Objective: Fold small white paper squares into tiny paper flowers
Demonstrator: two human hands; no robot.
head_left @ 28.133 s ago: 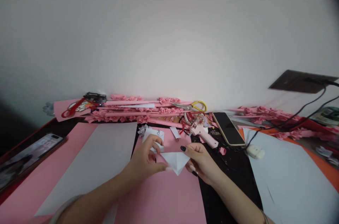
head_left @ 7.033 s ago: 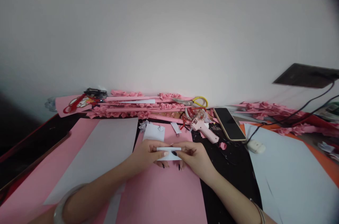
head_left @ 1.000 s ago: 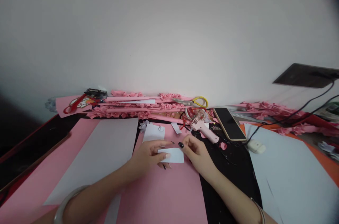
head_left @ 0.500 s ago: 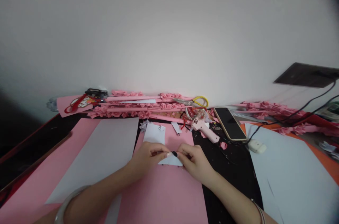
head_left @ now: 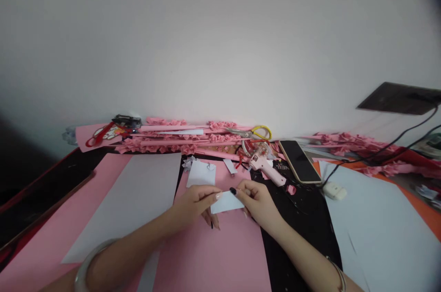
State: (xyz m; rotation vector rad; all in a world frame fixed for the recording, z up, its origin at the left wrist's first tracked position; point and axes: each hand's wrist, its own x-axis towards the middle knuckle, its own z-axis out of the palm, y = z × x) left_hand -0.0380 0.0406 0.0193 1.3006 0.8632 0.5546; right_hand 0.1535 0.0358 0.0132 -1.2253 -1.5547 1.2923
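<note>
A small white piece of paper (head_left: 226, 203) is stretched between my two hands, above a pink sheet (head_left: 213, 250). My left hand (head_left: 196, 202) pinches its left end between thumb and fingers, with other fingertips curled beneath. At the opposite end my right hand (head_left: 257, 200) grips the top right corner, thumb on top. Just beyond my left hand lies a stack of small white paper (head_left: 200, 174), with a folded white paper flower (head_left: 188, 163) at its upper left corner. A short white strip (head_left: 229, 166) rests behind the held paper.
Along the wall lie pink paper flower stems (head_left: 165, 142), yellow-handled scissors (head_left: 261, 133) and red-handled scissors (head_left: 100, 135). A pink glue gun (head_left: 267, 169), a phone (head_left: 299, 161) and a white case (head_left: 335, 190) sit to the right. Large white sheets (head_left: 379, 218) flank both sides; black cables (head_left: 389, 147) cross at right.
My hands have moved apart, and more of the white paper shows between them. My right hand has shifted slightly right; the fingertips under my left hand now show.
</note>
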